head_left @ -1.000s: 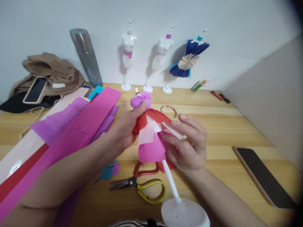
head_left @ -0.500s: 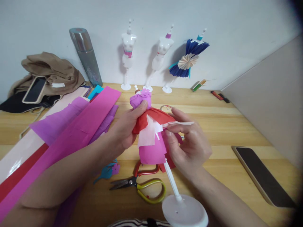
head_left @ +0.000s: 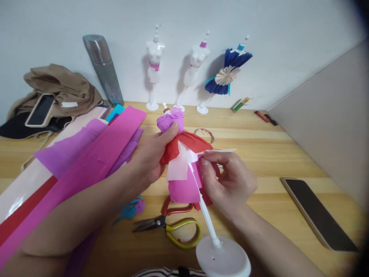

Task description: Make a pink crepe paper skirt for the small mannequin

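My left hand (head_left: 151, 159) grips the waist of a small white mannequin stand, its thumb under the purple paper bodice (head_left: 170, 120). The mannequin wears a red, pale pink and magenta paper skirt (head_left: 184, 169). Its white pole runs down to a round base (head_left: 222, 258) at the bottom edge. My right hand (head_left: 229, 181) pinches a thin white strip (head_left: 219, 151) beside the skirt's right side, fingers curled against the pink layers.
Red-and-yellow scissors (head_left: 170, 225) lie under the skirt. Long pink, purple and red paper sheets (head_left: 86, 161) stretch left. Three mannequin stands, one in a blue dress (head_left: 226, 75), line the wall with a flask (head_left: 103, 69). A phone (head_left: 317, 213) lies right, a tape ring (head_left: 205, 134) behind.
My right hand's fingers closed from spread to a pinch on the white strip and drew in against the skirt. The mannequin shifted slightly left; my left hand kept its grip.
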`<state>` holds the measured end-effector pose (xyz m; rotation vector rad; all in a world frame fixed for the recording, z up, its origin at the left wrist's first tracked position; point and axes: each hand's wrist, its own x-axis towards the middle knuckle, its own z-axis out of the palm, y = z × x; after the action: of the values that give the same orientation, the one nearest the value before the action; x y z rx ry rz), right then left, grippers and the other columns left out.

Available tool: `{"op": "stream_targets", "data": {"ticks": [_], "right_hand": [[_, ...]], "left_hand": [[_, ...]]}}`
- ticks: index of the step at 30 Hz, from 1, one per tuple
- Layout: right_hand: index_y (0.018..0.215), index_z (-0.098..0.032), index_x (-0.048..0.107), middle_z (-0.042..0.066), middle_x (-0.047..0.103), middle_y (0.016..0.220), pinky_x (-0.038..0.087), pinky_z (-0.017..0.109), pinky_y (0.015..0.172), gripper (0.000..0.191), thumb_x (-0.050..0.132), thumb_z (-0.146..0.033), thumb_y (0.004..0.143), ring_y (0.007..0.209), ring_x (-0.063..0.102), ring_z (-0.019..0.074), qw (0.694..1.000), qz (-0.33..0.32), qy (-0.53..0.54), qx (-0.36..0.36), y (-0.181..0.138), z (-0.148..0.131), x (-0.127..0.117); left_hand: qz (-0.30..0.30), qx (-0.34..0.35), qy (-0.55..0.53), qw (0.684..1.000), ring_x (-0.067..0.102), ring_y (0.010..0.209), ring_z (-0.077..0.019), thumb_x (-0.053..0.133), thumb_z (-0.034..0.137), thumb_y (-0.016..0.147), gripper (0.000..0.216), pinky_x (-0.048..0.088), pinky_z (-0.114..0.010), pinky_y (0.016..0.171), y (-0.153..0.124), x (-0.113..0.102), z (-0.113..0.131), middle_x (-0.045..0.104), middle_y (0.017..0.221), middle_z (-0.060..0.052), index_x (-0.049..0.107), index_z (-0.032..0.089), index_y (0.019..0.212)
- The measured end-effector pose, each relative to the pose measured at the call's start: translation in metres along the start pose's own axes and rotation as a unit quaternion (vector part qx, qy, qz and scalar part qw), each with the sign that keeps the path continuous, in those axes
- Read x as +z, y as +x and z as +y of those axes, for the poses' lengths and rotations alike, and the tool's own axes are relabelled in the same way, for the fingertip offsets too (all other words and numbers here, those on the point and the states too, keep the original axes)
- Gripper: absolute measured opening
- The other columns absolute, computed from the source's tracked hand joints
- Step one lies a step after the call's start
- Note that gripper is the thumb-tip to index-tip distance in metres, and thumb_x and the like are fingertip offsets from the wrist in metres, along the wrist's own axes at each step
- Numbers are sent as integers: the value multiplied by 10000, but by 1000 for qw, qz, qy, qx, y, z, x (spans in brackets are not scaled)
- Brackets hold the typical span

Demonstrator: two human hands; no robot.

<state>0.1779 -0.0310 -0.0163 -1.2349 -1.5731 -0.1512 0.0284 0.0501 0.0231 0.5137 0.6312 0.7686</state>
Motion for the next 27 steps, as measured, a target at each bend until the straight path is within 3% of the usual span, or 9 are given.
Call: {"op": "stream_targets", "data": {"ticks": [9, 21, 27], "right_hand": [[872, -263, 648, -18, 711, 723, 521, 288, 487, 189, 642, -80, 826, 603, 687, 168, 1000, -4, -11, -27, 1, -1, -2], [958, -250, 635, 0, 707, 755, 561, 324, 553, 206, 686, -113, 813, 573, 657, 168, 999, 30, -24, -30, -6, 3, 0], [980, -231, 629, 19, 718, 790, 525, 303, 495, 212, 730, -171, 803, 564, 648, 159, 997, 44, -43, -38, -6, 3, 2]], "left_hand": [[-34, 24, 12, 999, 712, 1013, -256, 703, 427, 865, 260, 563, -357, 895, 3, -7, -2, 764, 905, -59, 668, 169, 874], [-9, 32, -3, 999, 712, 1009, -259, 671, 373, 894, 218, 560, -343, 894, 0, 3, -3, 755, 847, -56, 658, 162, 840], [-12, 20, 10, 1000, 722, 975, -240, 691, 386, 881, 244, 560, -341, 890, -2, 4, -2, 760, 861, -69, 677, 143, 895]]}}
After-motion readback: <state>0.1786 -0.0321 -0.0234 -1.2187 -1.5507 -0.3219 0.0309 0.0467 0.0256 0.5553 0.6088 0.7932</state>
